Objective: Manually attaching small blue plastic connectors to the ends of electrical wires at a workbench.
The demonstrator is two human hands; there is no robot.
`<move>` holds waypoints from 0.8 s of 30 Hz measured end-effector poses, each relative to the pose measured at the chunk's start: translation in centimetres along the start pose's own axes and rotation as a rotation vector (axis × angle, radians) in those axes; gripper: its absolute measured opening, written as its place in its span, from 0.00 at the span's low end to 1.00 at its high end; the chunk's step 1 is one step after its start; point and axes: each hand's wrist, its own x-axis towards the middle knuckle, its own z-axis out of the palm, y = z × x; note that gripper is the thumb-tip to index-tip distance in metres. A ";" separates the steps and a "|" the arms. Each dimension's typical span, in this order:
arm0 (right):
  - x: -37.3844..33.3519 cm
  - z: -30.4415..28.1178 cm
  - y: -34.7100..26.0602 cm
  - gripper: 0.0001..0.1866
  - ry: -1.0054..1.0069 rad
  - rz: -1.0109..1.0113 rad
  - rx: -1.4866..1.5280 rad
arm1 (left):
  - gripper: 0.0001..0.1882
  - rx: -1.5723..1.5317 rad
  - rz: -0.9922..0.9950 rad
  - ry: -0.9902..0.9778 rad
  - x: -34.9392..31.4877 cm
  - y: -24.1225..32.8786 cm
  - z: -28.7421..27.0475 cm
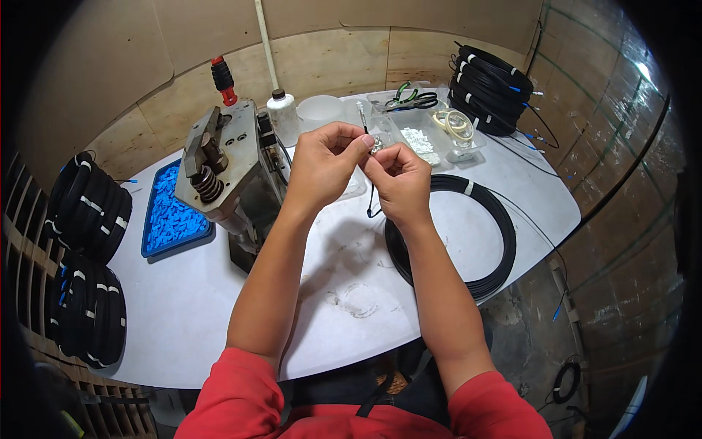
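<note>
Bundles of black cable coils [88, 212] stand by the left edge of the desk [351, 285], bound with pale bands, probably so the loops stay tidy; whether they rest on the desk is hard to tell. Next is a blue tray [210, 238], whose raised rim keeps a heap of small blue pieces [174, 208] together. The metal press [238, 146] stands beside it, likely set there so the pieces lie within easy reach. Behind are a white bottle [283, 115] and a round tub [319, 110].

In the middle, above the desk, the left hand [319, 168] pinches a thin black cable [365, 126] between thumb and curled forefinger, its pale tip pointing up, perhaps to leave that end free and visible. A dark loop hangs below. Just right, the fingers of the right hand [404, 192] are pressed together close to the left fingertips, apparently steadying the same piece lower down; the exact contact is hidden.

Beyond, clear bins hold white pieces [418, 143] and tape rolls [455, 126], seemingly sorted by kind. A large black coil [506, 234] lies flat near the right forearm, and more coils [488, 91] are stacked behind.
</note>
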 end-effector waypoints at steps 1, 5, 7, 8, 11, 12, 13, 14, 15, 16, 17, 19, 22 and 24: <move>0.0 0.0 0.0 0.09 0.000 0.000 0.000 | 0.10 0.007 -0.005 0.001 0.0 0.1 0.0; 0.0 0.0 0.0 0.09 -0.001 -0.007 -0.020 | 0.10 0.036 0.007 0.025 0.0 -0.1 0.1; -0.1 0.1 -0.1 0.09 0.003 -0.006 -0.033 | 0.11 0.049 0.004 0.033 0.0 0.0 0.2; -0.2 0.1 -0.2 0.09 0.009 -0.015 -0.043 | 0.11 0.064 0.002 0.043 0.0 0.0 0.3; -0.3 0.2 -0.1 0.08 0.022 -0.036 -0.073 | 0.11 0.077 0.020 0.061 -0.1 0.2 0.5; -0.3 0.3 -0.1 0.08 0.028 -0.048 -0.093 | 0.11 0.078 0.019 0.062 -0.1 0.2 0.4; -0.4 0.4 -0.1 0.08 0.027 -0.047 -0.092 | 0.11 0.084 0.026 0.070 -0.1 0.2 0.3; -0.4 0.5 -0.2 0.08 0.026 -0.041 -0.091 | 0.11 0.089 0.033 0.078 -0.1 0.2 0.3; -0.4 0.5 -0.2 0.08 0.026 -0.036 -0.092 | 0.11 0.089 0.033 0.077 -0.1 0.2 0.3; -0.4 0.4 -0.2 0.08 0.027 -0.036 -0.093 | 0.11 0.085 0.027 0.077 -0.2 0.3 0.3; -0.4 0.3 -0.1 0.08 0.026 -0.045 -0.117 | 0.11 0.081 0.022 0.077 -0.2 0.4 0.3; -0.3 0.3 -0.1 0.08 0.023 -0.054 -0.139 | 0.11 0.079 0.024 0.074 -0.2 0.3 0.3; -0.3 0.3 -0.2 0.08 0.019 -0.059 -0.132 | 0.10 0.071 0.027 0.066 -0.2 0.3 0.3; -0.3 0.2 0.0 0.08 0.009 -0.054 -0.124 | 0.10 0.066 0.028 0.061 -0.1 0.3 0.3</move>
